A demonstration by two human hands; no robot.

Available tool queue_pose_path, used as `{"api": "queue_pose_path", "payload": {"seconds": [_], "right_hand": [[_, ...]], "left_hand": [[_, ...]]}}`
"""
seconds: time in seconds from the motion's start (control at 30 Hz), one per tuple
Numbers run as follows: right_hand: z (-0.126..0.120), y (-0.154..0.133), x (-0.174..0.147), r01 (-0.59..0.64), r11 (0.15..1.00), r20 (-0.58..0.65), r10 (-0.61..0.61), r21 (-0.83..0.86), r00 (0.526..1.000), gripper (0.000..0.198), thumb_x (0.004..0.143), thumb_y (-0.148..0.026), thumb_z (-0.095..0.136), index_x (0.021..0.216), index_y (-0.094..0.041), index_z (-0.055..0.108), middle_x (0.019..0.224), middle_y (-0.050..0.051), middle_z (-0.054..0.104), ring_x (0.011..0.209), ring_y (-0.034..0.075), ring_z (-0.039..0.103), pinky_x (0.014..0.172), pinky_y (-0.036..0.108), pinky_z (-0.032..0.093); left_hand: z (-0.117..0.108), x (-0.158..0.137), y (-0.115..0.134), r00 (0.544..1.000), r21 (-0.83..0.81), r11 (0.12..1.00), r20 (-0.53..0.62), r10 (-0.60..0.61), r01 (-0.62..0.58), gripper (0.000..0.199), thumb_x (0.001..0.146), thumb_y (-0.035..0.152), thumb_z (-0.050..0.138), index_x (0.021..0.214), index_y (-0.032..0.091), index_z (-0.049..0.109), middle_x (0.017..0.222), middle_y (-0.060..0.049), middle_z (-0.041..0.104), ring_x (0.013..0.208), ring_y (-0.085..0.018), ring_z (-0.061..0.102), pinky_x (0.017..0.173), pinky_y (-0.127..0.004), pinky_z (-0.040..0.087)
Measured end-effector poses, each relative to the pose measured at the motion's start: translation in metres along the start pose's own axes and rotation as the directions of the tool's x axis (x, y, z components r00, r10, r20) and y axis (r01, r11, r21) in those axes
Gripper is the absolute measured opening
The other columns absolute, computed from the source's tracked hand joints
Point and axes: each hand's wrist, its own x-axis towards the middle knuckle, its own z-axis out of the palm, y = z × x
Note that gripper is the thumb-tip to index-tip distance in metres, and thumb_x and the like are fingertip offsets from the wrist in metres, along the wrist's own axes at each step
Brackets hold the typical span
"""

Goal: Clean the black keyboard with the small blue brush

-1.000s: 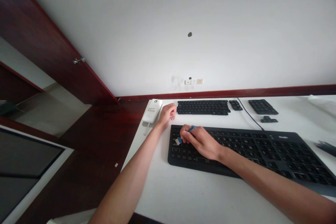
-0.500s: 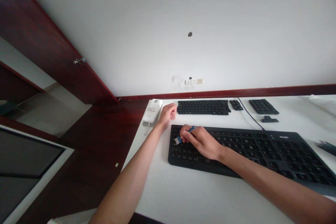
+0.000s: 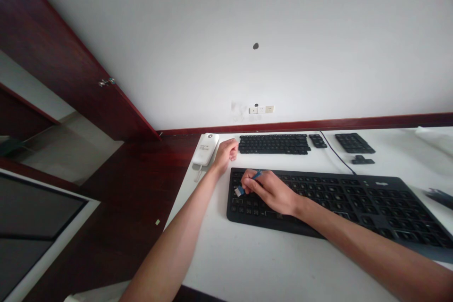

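My right hand [image 3: 266, 190] is closed round a small blue brush [image 3: 241, 191], its pale bristles pointing down at the left part of a black keyboard base [image 3: 283, 230]. The base shows bare key sockets where keycaps are off. My left hand [image 3: 226, 152] rests on the white table, fingers curled in a loose fist, with nothing visible in it. Just right of that hand lies a block of black keycaps [image 3: 274, 144] in rows. To its left is a white power bank [image 3: 205, 149] with a short white cable.
Smaller keycap groups lie behind the base: a narrow set [image 3: 317, 141], a number pad set [image 3: 354, 143] and arrow keys [image 3: 363, 160]. The keyboard cable [image 3: 336, 152] runs back toward the wall. A dark object [image 3: 439, 196] and white plastic-like sheet [image 3: 437, 139] are at right.
Both hands stay almost where they were. The brush and right hand have shifted very slightly left over the keyboard base.
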Motion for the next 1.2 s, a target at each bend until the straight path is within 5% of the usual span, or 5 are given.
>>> {"api": "queue_pose_path", "payload": {"seconds": [0.3, 0.47, 0.77, 1.03, 1.2], "right_hand": [[-0.0002, -0.0015, -0.0014, 0.039, 0.999, 0.002, -0.039, -0.006, 0.999, 0.036, 0.112, -0.038, 0.036, 0.092, -0.02, 0.06, 0.087, 0.004, 0.067, 0.08, 0.018, 0.063, 0.079, 0.031, 0.049], [0.0006, -0.0019, -0.0021, -0.034, 0.999, 0.032, 0.035, -0.023, 0.999, 0.021, 0.11, -0.036, 0.044, 0.111, -0.02, 0.058, 0.087, 0.003, 0.073, 0.078, 0.018, 0.068, 0.076, 0.03, 0.051], [0.0024, 0.0005, -0.0012, -0.038, 0.999, -0.04, 0.036, -0.036, 0.999, 0.022, 0.103, -0.038, 0.062, 0.105, -0.02, 0.074, 0.1, 0.006, 0.079, 0.086, 0.02, 0.073, 0.077, 0.03, 0.055], [0.0006, 0.0007, 0.0001, -0.048, 0.999, -0.172, 0.045, -0.013, 0.984, 0.027, 0.108, -0.037, 0.049, 0.115, -0.022, 0.071, 0.114, 0.008, 0.077, 0.102, 0.023, 0.072, 0.092, 0.037, 0.056], [0.0016, 0.002, 0.0, -0.008, 0.997, -0.113, -0.001, -0.079, 0.994, 0.026, 0.109, -0.034, 0.049, 0.115, -0.023, 0.071, 0.112, 0.008, 0.076, 0.102, 0.023, 0.07, 0.094, 0.038, 0.055]], "left_hand": [[-0.0001, 0.0, 0.0006, 1.0, 0.006, 1.0, -0.006, -0.008, 0.008, 0.039, 0.082, 0.039, 0.068, 0.065, 0.02, 0.039, 0.051, 0.01, 0.025, 0.045, -0.005, 0.02, 0.046, -0.022, 0.018], [-0.0004, 0.0007, -0.0012, 1.0, 0.006, 1.0, -0.006, -0.006, 0.006, 0.04, 0.082, 0.039, 0.068, 0.064, 0.02, 0.038, 0.051, 0.01, 0.025, 0.045, -0.005, 0.02, 0.046, -0.022, 0.018], [-0.0001, 0.0, -0.0002, 1.0, 0.019, 1.0, -0.002, 0.004, -0.004, 0.04, 0.083, 0.038, 0.067, 0.063, 0.02, 0.037, 0.051, 0.009, 0.026, 0.045, -0.005, 0.021, 0.046, -0.022, 0.018], [0.0011, -0.0008, 0.0015, 1.0, 0.003, 1.0, -0.012, -0.013, 0.013, 0.041, 0.083, 0.038, 0.068, 0.063, 0.02, 0.038, 0.051, 0.009, 0.025, 0.045, -0.005, 0.021, 0.047, -0.022, 0.018], [0.0007, -0.0001, 0.0013, 1.0, 0.008, 1.0, -0.018, -0.019, 0.019, 0.04, 0.083, 0.039, 0.068, 0.064, 0.02, 0.038, 0.051, 0.01, 0.025, 0.045, -0.005, 0.02, 0.046, -0.022, 0.018]]}}
